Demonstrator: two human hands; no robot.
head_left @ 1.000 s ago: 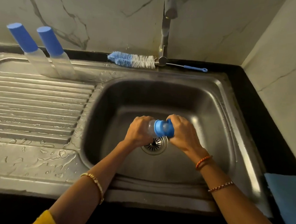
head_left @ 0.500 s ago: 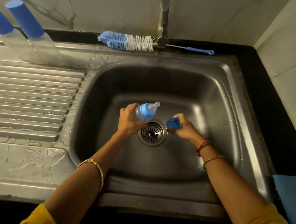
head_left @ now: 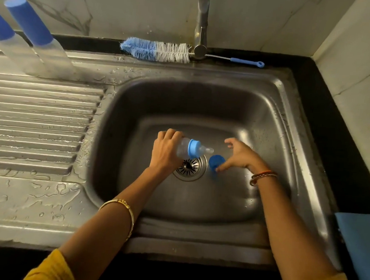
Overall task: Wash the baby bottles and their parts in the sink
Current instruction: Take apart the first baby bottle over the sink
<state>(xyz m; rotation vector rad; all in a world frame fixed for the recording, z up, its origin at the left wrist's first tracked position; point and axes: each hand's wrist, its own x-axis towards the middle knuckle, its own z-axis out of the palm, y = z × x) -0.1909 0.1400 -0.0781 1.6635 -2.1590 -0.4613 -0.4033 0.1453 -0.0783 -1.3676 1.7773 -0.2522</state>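
One cap (head_left: 216,161) beside spread right fingers (head_left: 230,145)

far-left capped bottle (head_left: 0,31): mostly chopped off by the frame edge, I only get a sliver
tap (head_left: 201,21): top runs out of frame
blue cloth (head_left: 359,248): cut off at the right edge
bottle body (head_left: 182,149): base buried in my left hand (head_left: 166,151)

Cap (head_left: 216,161): I've set it on the sink floor beside the drain.
Right hand (head_left: 240,157): fingers now spread, released.
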